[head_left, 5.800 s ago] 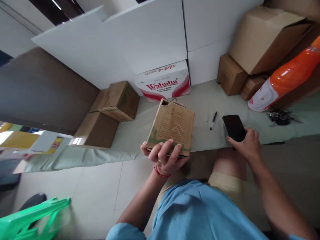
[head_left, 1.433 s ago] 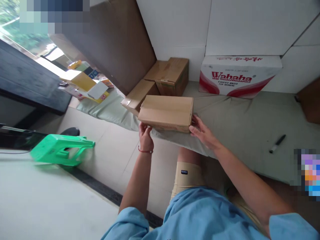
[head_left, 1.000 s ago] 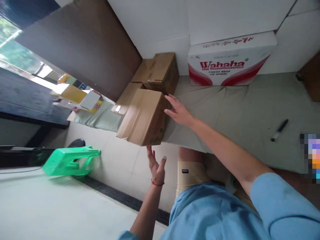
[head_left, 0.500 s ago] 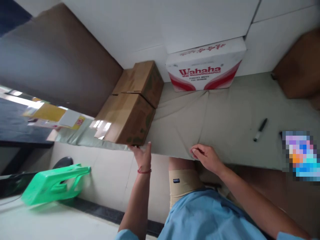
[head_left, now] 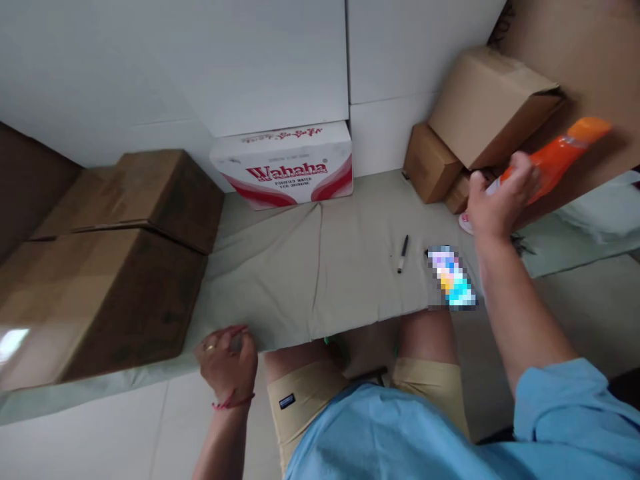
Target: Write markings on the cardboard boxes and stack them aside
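At the right, my right hand (head_left: 503, 197) is wrapped round an orange bottle (head_left: 557, 160). The bottle is tilted, its orange cap pointing up and to the right, and my fingers hide its lower part. My left hand (head_left: 230, 360) rests at the front edge of the cloth-covered table (head_left: 270, 280), its fingers curled into a loose fist with nothing visible in it. Just left of that hand stands a brown cardboard box (head_left: 135, 313), apart from it. A mosaic-blurred phone-like object (head_left: 453, 277) lies near my right forearm, and a pen (head_left: 403, 253) is beside it.
A white and red Wahaha carton (head_left: 290, 170) stands against the white wall. Behind the near left box is a second cardboard box (head_left: 175, 193). Stacked boxes (head_left: 490, 107) fill the back right, with a whitish plastic bag (head_left: 605, 210) at the far right.
The view has swung to the right. My right hand has left the table's front edge and taken hold of the orange bottle. My left hand has come away from the box and curled up.
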A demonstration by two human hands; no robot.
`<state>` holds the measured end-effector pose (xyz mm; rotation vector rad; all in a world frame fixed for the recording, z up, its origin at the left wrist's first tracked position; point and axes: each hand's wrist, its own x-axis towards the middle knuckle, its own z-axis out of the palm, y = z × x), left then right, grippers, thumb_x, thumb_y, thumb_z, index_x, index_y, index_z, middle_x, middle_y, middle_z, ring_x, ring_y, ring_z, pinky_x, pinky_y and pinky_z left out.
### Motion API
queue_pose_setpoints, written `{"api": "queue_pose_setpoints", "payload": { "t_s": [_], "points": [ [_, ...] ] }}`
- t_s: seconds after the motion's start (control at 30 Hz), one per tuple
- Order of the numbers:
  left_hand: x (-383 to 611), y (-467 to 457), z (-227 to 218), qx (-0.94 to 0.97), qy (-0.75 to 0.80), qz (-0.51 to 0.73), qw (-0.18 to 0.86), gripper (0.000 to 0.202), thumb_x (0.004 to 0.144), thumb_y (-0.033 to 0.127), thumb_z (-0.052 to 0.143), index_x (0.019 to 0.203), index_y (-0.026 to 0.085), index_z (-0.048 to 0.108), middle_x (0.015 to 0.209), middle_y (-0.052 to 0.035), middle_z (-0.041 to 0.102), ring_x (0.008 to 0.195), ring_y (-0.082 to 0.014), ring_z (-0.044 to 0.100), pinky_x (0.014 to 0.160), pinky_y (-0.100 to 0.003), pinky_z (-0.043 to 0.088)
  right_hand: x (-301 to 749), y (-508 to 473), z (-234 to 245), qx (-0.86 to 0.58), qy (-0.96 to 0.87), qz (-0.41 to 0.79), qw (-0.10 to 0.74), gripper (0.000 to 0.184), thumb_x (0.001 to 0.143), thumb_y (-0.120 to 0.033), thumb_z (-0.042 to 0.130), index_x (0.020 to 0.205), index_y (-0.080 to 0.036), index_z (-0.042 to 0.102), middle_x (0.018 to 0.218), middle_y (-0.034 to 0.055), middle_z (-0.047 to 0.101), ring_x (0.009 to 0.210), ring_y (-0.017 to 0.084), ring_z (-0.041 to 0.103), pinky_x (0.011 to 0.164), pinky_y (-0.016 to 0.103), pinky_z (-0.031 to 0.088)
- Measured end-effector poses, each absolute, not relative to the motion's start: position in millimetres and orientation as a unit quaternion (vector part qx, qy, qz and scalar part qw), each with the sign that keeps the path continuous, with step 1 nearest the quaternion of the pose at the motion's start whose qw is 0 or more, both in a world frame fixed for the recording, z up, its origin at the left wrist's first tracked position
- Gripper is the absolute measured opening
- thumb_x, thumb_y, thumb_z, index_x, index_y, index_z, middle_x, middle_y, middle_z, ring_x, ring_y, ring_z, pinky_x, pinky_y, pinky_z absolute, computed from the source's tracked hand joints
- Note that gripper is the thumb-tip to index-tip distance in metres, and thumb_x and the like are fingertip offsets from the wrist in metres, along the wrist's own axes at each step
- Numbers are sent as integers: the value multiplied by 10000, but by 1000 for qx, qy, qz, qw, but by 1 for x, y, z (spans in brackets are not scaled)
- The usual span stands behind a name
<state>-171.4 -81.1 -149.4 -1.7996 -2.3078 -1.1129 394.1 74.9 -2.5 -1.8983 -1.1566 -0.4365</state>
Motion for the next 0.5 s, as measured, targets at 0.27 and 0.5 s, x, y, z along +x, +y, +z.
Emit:
{"api": "queue_pose_setpoints", "payload": {
  "t_s": [0.27, 0.5],
  "points": [
    [-142, -37, -156, -643, -723, -252, 15, 373, 950, 396, 506, 1026, 133, 760, 1043, -189, 690, 1046, -364, 628, 955, -518, 521, 400, 139, 116, -842, -478, -111, 222, 1292, 809, -657, 847, 1690, 51, 222, 1638, 441, 372, 1576, 508, 355, 1227, 708, 220],
    [-139, -42, -161, -656, -711, -246, 58, 308, 980, 362, 513, 1018, 150, 735, 1043, -171, 683, 1046, -343, 628, 932, -466, 510, 415, 165, 162, -854, -453, -166, 195, 1356, 746, -848, 627, 1658, 91, 273, 1684, 436, 309, 1597, 567, 261, 1180, 684, 217]
  ]
}}
